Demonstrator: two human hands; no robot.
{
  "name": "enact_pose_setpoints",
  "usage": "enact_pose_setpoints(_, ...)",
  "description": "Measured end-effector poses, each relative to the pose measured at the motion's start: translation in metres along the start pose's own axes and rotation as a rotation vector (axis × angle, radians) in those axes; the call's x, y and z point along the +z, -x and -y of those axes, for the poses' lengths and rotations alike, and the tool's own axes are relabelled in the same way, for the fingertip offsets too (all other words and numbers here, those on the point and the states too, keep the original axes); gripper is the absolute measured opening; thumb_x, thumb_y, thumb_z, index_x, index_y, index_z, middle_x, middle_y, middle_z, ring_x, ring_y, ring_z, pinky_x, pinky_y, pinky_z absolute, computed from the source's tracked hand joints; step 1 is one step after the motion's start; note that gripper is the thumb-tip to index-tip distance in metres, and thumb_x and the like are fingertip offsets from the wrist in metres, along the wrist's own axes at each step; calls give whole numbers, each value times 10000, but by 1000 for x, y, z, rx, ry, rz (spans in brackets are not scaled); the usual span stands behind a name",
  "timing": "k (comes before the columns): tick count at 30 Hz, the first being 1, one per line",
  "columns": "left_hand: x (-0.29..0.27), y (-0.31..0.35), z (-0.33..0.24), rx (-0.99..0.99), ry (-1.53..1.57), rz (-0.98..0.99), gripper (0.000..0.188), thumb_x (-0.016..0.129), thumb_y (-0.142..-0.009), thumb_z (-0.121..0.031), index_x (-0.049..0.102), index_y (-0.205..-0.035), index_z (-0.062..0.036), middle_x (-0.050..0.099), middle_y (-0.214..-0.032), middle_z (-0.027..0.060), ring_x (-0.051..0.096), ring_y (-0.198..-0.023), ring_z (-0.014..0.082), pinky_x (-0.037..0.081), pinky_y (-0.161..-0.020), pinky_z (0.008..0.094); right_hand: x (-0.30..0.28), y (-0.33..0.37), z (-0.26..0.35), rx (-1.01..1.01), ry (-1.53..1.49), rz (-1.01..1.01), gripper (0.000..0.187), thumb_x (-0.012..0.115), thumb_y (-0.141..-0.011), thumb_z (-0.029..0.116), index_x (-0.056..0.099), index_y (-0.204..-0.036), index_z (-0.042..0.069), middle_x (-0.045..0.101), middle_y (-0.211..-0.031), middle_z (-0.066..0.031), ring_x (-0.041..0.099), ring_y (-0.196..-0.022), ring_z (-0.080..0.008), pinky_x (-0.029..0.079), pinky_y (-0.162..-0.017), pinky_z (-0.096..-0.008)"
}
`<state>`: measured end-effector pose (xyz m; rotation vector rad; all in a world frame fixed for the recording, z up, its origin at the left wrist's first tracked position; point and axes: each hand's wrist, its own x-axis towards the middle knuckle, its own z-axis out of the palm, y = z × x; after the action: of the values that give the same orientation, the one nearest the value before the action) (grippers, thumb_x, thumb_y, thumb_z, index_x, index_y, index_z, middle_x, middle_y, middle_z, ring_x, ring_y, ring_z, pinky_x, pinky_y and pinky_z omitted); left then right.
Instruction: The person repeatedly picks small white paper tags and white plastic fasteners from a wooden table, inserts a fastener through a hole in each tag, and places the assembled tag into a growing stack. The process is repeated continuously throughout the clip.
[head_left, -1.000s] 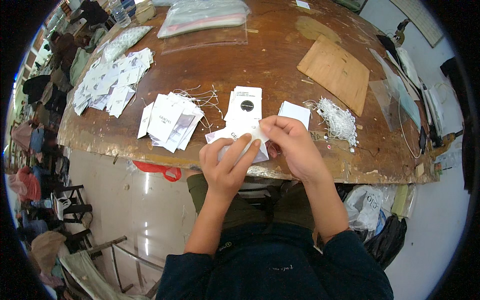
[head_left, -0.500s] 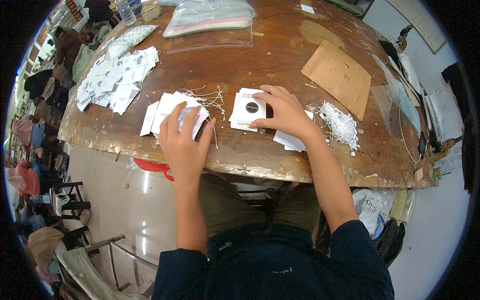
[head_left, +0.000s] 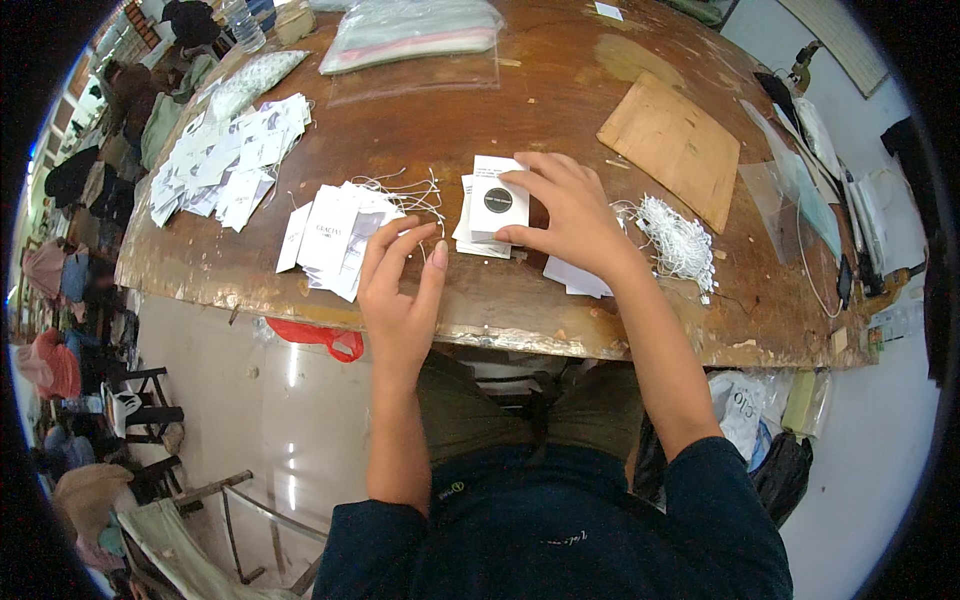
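My right hand (head_left: 568,215) grips a neat stack of white hang tags (head_left: 490,222) by its right side, fingers at the far edge and thumb at the near one. The top tag bears a black circle. A few more white tags (head_left: 482,247) lie beneath, poking out on the left and near sides. My left hand (head_left: 400,295) is empty, its fingers curved and apart, beside a pile of strung white tags (head_left: 328,240). White strings trail from that pile. Partly covered by my right wrist are other white cards (head_left: 575,277), with a bundle of white strings (head_left: 675,245) beyond.
A larger heap of tags (head_left: 235,155) lies at the far left of the worn wooden table (head_left: 480,120). Clear plastic bags (head_left: 415,40) lie at the back, a thin wooden board (head_left: 672,150) to the right. A red bag (head_left: 315,337) hangs under the front edge.
My left hand has moved right and nearer, away from the strung tags, uncovering them. In my right hand the stack now shows a thick near side, seemingly tilted or raised.
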<state>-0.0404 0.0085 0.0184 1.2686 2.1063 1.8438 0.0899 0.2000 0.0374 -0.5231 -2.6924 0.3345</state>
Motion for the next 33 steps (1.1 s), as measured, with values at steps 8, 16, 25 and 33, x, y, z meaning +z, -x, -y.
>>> enact_pose_setpoints(8,29,10,-4,-460,714,278,279,556,-995,-172,605,-1178,33,664,-1028,41,592,-910,78,486,-789,242,-15,40,24,-233,-168,-35,725,767,-700,535,585,-1278,138,450,-1431,-156,407,-1317,-390,328,-1077,-506)
enact_pose_setpoints(16,33,19,-1,-407,449,181,272,578,-985,-188,632,-1106,50,664,-957,35,564,-833,58,473,-729,242,-34,87,-26,186,79,159,763,784,-693,495,563,-1323,126,400,-1480,-180,332,-1381,-378,255,-1125,-485)
enact_pose_setpoints(25,34,19,-5,-370,508,153,243,569,-983,-148,608,-1121,48,668,-991,53,589,-869,76,482,-769,247,-34,92,-33,157,-24,68,691,778,-693,510,630,-1240,115,450,-1433,-175,393,-1340,-350,272,-1102,-480)
enact_pose_setpoints(33,32,15,-13,-573,781,170,243,562,-973,-114,601,-1149,49,615,-1169,84,581,-1021,112,475,-874,275,-37,77,11,-48,18,-84,983,842,-626,357,371,-1443,81,432,-1447,-153,410,-1315,-391,322,-1101,-487)
